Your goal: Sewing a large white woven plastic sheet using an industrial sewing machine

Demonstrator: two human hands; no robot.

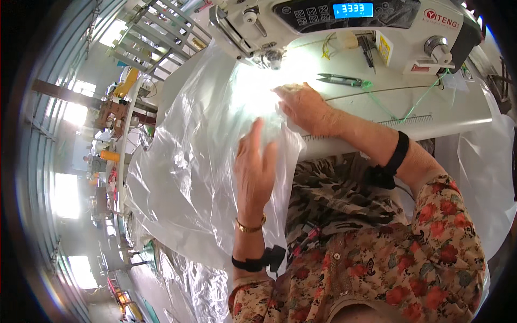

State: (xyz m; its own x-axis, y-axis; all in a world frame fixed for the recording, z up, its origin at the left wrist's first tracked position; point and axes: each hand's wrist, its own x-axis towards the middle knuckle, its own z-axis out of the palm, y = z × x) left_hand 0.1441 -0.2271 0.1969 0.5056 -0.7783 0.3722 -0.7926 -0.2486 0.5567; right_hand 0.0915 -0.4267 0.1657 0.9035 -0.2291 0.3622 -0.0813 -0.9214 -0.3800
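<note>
A large sheet of clear, crinkled plastic [183, 161] drapes over the sewing machine's bed and down its left side. My left hand [256, 172] lies over the sheet with fingers stretched and apart, slightly blurred, pointing toward the needle area. Just right of the presser foot area, my right hand [308, 110] has its fingers bent and close together at the sheet's edge; glare partly washes out the fingertips. Above both hands is the white sewing machine's head [253, 32], its lamp lighting the work. Glare hides the needle and the plastic beneath it.
Thread snips [340, 79] lie on the white machine table [463, 110], right of my right hand, with green thread [401, 119] beside them. A dark small tool [367, 54] is farther back. A ruler strip [398, 121] runs along the front edge. Metal slats [161, 35] stand far left.
</note>
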